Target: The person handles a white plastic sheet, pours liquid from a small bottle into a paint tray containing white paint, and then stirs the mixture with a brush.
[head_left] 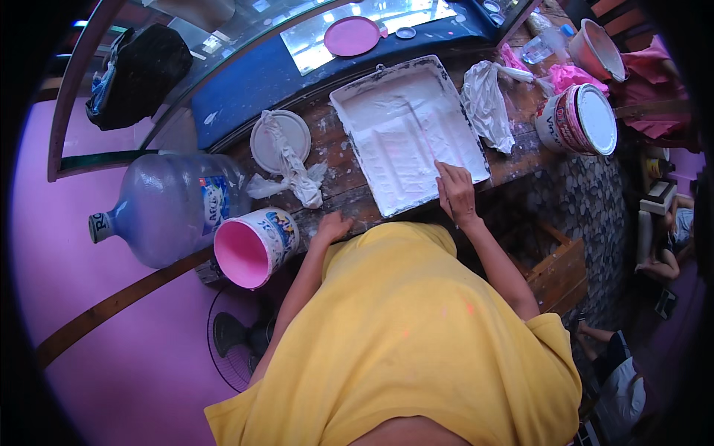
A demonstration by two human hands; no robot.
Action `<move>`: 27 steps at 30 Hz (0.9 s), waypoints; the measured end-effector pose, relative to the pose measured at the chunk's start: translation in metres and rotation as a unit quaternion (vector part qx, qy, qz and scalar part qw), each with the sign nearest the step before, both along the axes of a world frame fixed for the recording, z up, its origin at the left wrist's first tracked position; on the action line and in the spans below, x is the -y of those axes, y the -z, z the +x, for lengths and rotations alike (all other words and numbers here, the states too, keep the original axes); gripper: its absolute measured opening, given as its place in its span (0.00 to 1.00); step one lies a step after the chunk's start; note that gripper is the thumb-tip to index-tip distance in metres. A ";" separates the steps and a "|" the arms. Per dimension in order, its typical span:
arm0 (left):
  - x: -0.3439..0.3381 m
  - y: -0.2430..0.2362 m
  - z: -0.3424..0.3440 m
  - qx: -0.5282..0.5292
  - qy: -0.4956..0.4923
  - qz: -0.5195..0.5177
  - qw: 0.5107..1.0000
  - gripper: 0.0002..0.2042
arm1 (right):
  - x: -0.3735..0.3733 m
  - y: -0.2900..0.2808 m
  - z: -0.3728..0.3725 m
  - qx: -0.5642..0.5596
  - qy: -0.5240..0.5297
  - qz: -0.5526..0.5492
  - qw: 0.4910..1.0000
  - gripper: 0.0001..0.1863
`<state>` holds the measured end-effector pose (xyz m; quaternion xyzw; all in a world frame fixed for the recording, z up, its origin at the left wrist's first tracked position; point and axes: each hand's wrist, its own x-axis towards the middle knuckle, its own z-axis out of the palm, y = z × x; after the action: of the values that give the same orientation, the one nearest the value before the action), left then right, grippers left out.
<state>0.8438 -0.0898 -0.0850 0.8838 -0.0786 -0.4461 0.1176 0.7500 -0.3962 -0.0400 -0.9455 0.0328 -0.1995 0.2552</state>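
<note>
A shallow paint tray (pixel 409 126), coated with white paint, lies tilted across the wooden table (pixel 338 178) in front of me. Over its near right part is my right hand (pixel 457 195), fingers drawn together and one fingertip reaching to the painted surface. Whatever it may pinch is too small to make out. My left hand (pixel 334 225) rests at the table's near edge, left of the tray, with its fingers partly hidden and nothing visible in it. Close by stands a tipped bucket, pink inside (pixel 242 254).
Left are a large water jug (pixel 175 208), a round lid (pixel 262 141) and a crumpled plastic bag (pixel 297 175). Right of the tray lie another white bag (pixel 487 104) and a lidded paint bucket (pixel 576 120). A pink plate (pixel 352 36) sits beyond. Other people (pixel 625 390) sit far right.
</note>
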 end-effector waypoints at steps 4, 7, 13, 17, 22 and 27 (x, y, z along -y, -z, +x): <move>0.001 -0.002 0.003 -0.010 0.007 0.014 1.000 0.24 | -0.005 0.005 0.030 0.028 0.006 -0.001 1.000 0.20; 0.000 -0.002 0.006 -0.017 0.012 0.012 1.000 0.24 | -0.034 0.010 0.043 0.036 -0.035 0.036 0.998 0.20; 0.000 0.000 0.004 -0.012 0.006 0.022 1.000 0.24 | -0.038 -0.005 0.026 0.020 -0.070 0.047 0.996 0.20; 0.001 0.001 0.006 -0.024 0.015 0.019 0.999 0.24 | -0.051 -0.009 0.041 0.030 -0.109 0.064 0.992 0.19; -0.002 0.001 0.007 -0.006 0.008 0.010 1.000 0.24 | -0.043 0.008 0.035 0.017 -0.078 0.016 0.997 0.18; -0.001 -0.002 0.008 -0.031 0.018 0.018 0.999 0.27 | -0.019 0.006 0.027 0.026 0.032 -0.006 0.999 0.18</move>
<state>0.8519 -0.0893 -0.0833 0.8697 -0.0826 -0.4771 0.0955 0.7769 -0.3773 -0.0464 -0.9398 0.0556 -0.2326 0.2439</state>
